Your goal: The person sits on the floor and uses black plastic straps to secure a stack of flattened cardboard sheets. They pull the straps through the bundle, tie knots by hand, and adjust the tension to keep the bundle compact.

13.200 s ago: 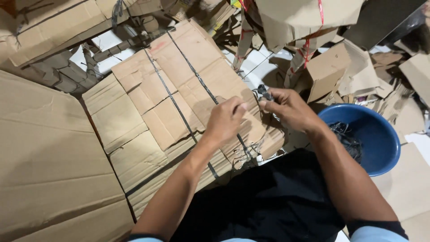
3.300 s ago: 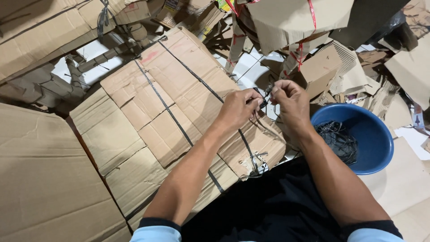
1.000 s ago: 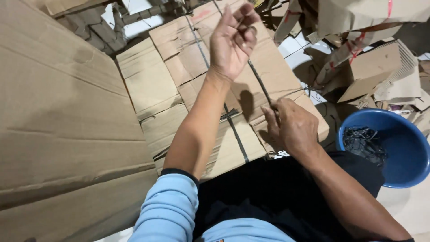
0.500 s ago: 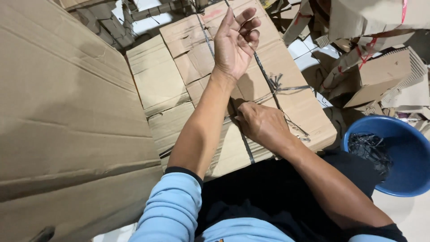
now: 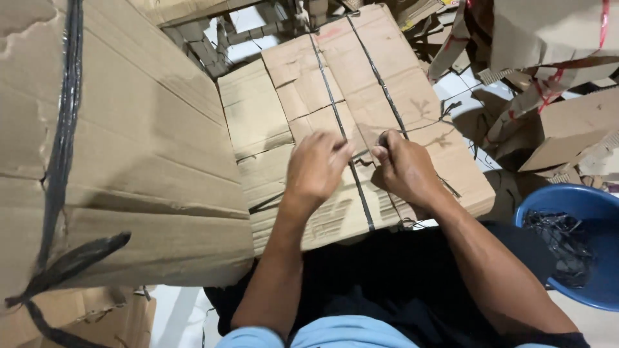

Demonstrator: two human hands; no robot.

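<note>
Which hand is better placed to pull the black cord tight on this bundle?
Probably the right hand: its fingertips already pinch the black cord where it crosses the flattened cardboard bundle. The left hand lies knuckles-up on the cardboard beside the other cord, with no visible grip.

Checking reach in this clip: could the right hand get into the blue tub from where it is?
Probably yes. The blue tub sits open-topped just off the right hand, on that arm's side, with nothing between them; the hand is now pinching dark strapping on the cardboard bundle.

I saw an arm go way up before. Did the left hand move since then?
Yes. The left hand has come down from the far end of the cardboard bundle to its middle, beside the right hand.
</note>
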